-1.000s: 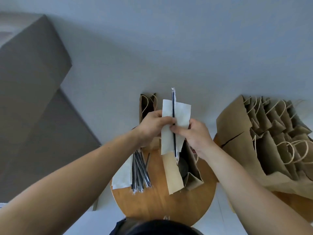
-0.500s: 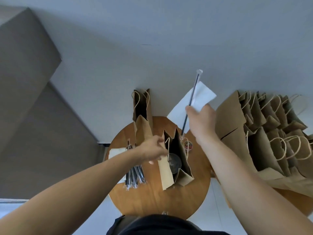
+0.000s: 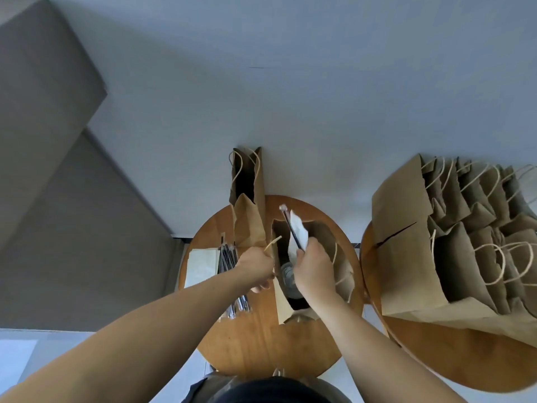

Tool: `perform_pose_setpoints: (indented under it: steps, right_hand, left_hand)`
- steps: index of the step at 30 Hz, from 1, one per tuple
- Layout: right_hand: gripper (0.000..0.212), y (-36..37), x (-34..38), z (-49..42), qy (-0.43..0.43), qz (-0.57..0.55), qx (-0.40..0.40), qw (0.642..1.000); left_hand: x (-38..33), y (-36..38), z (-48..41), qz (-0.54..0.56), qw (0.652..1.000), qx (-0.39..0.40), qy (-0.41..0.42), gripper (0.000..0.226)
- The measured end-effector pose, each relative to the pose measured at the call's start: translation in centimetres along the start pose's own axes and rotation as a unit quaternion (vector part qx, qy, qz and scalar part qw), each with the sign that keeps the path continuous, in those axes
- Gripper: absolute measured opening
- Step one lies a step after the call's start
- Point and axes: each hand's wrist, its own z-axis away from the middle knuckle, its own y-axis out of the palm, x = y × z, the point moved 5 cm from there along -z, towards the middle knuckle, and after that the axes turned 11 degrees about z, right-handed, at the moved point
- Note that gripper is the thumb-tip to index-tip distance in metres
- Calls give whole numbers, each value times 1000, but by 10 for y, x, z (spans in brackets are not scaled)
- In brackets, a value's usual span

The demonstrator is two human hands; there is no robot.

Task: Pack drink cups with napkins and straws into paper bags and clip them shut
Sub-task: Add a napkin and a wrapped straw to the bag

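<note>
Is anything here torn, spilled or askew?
The outermost bag of the stack on the right table has a dark slanted slit across its side, like a tear or a gap. Nothing looks spilled; the open bag, gripped by the left hand, stands upright while the right hand holds napkin and straw.

The round tabletop [image 3: 261, 338] is smooth wood with a soft satin sheen. The open bag [image 3: 345, 277] is matt brown kraft paper, creased, with twisted cord handles. The napkin [image 3: 299, 237] is matt white paper, slightly crumpled. The straw [image 3: 291, 229] is black inside a clear, glossy plastic sleeve, like the loose straws [image 3: 226, 257]. The cup lid [image 3: 287, 276] looks like clear shiny plastic.
</note>
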Motion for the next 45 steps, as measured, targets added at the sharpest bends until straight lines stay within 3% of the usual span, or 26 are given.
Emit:
perform_pose_setpoints:
  steps: [7, 13, 20, 27, 31, 33, 36, 39, 42, 45]
  right_hand:
    - [3, 57, -49, -14, 68, 40, 238, 968]
    - [15, 84, -61, -34, 92, 82, 313, 942]
    - [7, 99, -56, -39, 36, 176, 285, 942]
    - [56, 85, -37, -35, -1, 228, 260, 938]
    - [36, 41, 2, -35, -73, 203, 241, 946]
    - [23, 2, 21, -35, -148, 224, 185, 945]
    - [28, -59, 29, -38, -228, 252, 28, 940]
    - [51, -89, 0, -48, -166, 189, -15, 968]
    - [68, -82, -49, -54, -9, 64, 91, 994]
    - [73, -53, -74, -42, 34, 3, 206, 978]
  left_hand:
    - [13, 5, 8, 99, 995, 9, -2, 25]
    - [23, 6, 15, 94, 996, 9, 0, 23]
    - [30, 2, 14, 92, 996, 0, -11, 21]
    - [14, 8, 15, 68, 997, 22, 31, 21]
    - [-4, 13, 18, 46, 995, 49, 68, 23]
    - [-14, 15, 20, 25, 993, 65, 94, 23]
    - [-23, 18, 22, -1, 991, 79, 108, 34]
    - [-26, 22, 22, 3, 989, 100, 110, 61]
    - [-25, 23, 23, -3, 989, 99, 109, 68]
    - [-19, 22, 23, -8, 992, 87, 87, 55]
